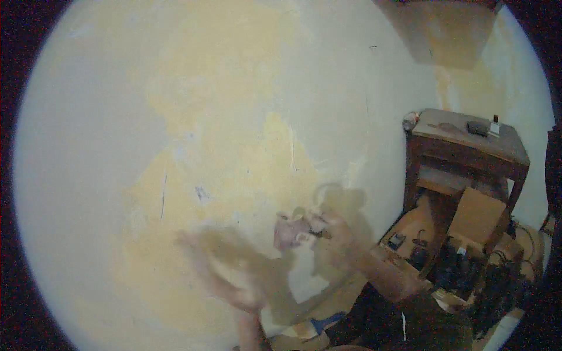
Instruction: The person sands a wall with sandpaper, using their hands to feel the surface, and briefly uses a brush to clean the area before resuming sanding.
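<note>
My left hand is raised in front of the wall at lower centre, smeared by motion, its fingers stretched out and the palm bare. To the right, my right hand is closed on a small mauve piece with a pale patch near its lower edge. A small round yellowish spot shows at its top. The piece is blurred, and I cannot tell its kind. Both hands cast shadows on the wall, which has yellow and whitish patches, scratches and scuffs.
A dark wooden table stands at the right, with a small bottle and a dark object on top. Below it are an open cardboard box and a tangle of black cables. Something blue lies low at centre.
</note>
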`<action>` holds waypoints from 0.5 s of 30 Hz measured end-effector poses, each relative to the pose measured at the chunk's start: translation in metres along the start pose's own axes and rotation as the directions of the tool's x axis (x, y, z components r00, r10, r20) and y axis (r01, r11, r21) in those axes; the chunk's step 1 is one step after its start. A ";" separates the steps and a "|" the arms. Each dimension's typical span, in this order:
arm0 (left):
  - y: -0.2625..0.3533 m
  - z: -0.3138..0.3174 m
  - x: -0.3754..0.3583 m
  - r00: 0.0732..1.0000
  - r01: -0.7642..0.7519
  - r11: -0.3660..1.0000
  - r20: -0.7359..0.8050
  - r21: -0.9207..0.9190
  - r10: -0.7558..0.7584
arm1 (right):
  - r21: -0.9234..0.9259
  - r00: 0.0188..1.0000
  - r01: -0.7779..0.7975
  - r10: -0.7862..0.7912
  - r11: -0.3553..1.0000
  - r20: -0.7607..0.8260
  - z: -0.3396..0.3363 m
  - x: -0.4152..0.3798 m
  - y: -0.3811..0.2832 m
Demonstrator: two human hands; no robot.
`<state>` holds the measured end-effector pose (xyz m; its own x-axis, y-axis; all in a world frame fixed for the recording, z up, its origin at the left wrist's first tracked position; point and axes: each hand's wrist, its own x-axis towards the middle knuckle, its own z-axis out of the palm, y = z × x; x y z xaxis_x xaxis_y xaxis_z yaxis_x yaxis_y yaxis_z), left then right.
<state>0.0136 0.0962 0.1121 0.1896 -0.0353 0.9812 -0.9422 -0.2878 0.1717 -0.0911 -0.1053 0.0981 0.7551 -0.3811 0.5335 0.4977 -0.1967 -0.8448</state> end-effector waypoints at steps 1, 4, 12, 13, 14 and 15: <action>0.005 0.001 -0.007 0.991 0.064 0.983 0.123 -0.174 -0.043 | -0.107 0.960 -0.218 0.233 0.970 0.154 -0.001 0.002 -0.005; 0.018 -0.007 -0.015 0.867 0.453 0.772 0.423 -0.446 -0.264 | -0.523 0.932 0.091 0.113 0.848 0.345 0.000 -0.008 -0.025; 0.025 -0.027 -0.031 0.643 0.751 0.554 0.589 -0.359 -0.490 | -0.067 0.892 -0.039 0.065 0.997 0.447 0.001 -0.032 0.023; 0.019 -0.026 -0.042 0.651 0.739 0.571 0.595 -0.357 -0.471 | -0.251 0.879 0.098 0.035 0.963 0.476 0.001 -0.038 0.011; 0.008 -0.022 -0.059 0.659 0.728 0.584 0.599 -0.359 -0.454 | -0.424 0.859 0.235 0.017 0.875 0.512 0.001 -0.043 0.000; 0.004 -0.018 -0.066 0.668 0.717 0.596 0.603 -0.362 -0.437 | -0.380 0.865 -0.003 0.194 0.925 0.463 0.009 -0.049 -0.009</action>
<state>-0.0081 0.1149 0.0497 0.7047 -0.4749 0.5271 -0.5256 0.1496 0.8375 -0.1286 -0.0767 0.0799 0.9471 0.0506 0.3170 0.2954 -0.5242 -0.7987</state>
